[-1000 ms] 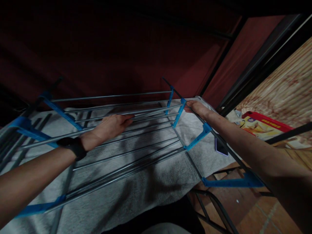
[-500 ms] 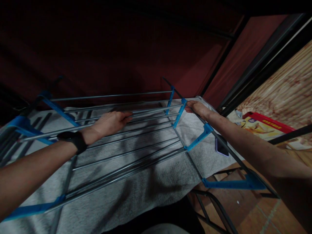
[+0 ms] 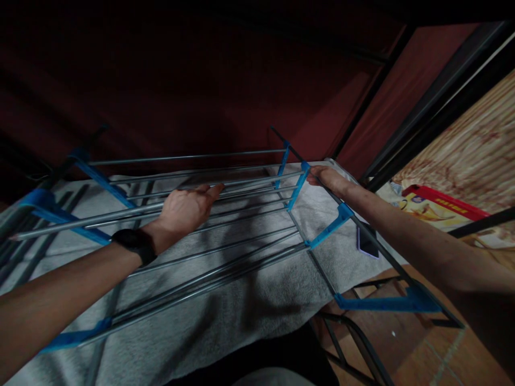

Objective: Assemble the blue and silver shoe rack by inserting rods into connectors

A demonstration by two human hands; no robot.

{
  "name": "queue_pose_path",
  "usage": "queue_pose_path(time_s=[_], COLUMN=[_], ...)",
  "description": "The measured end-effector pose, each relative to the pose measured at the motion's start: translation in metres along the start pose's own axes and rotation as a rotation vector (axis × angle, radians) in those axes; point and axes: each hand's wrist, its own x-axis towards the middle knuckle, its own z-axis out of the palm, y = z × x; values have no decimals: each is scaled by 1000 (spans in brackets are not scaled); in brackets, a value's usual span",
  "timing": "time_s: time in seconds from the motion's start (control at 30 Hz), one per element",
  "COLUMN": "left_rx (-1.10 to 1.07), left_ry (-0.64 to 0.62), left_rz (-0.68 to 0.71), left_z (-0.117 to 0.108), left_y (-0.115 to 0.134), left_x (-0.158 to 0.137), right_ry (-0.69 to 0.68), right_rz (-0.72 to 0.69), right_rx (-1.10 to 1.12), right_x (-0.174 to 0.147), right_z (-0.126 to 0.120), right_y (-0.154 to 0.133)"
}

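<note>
Your left fingers (image 3: 214,191) curl closed around the rod (image 3: 92,218), which runs from nine toward three o'clock. Your right fingers (image 3: 313,180) bend by the blue holder (image 3: 298,187) at three; I can't tell their grip. You seem to be lining the rod up, which calls for steadiness.

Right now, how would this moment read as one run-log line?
left hand: holding metal rod | right hand: at blue bracket | phone: lying on grey cloth
</note>
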Motion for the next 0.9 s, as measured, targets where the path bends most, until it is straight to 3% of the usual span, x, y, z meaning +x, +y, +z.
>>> queue_pose_path(time_s=[0.2, 0.9], left_rx=[18, -90], left_ry=[10, -76], left_rz=[-2, 25], left_z=[4, 2], left_y=[2, -13], left_x=[-1, 16], right_ry=[-6, -63], right_rz=[35, -125], right_rx=[-11, -102], right_x=[-3, 10], right_z=[2, -7], right_y=[-4, 11])
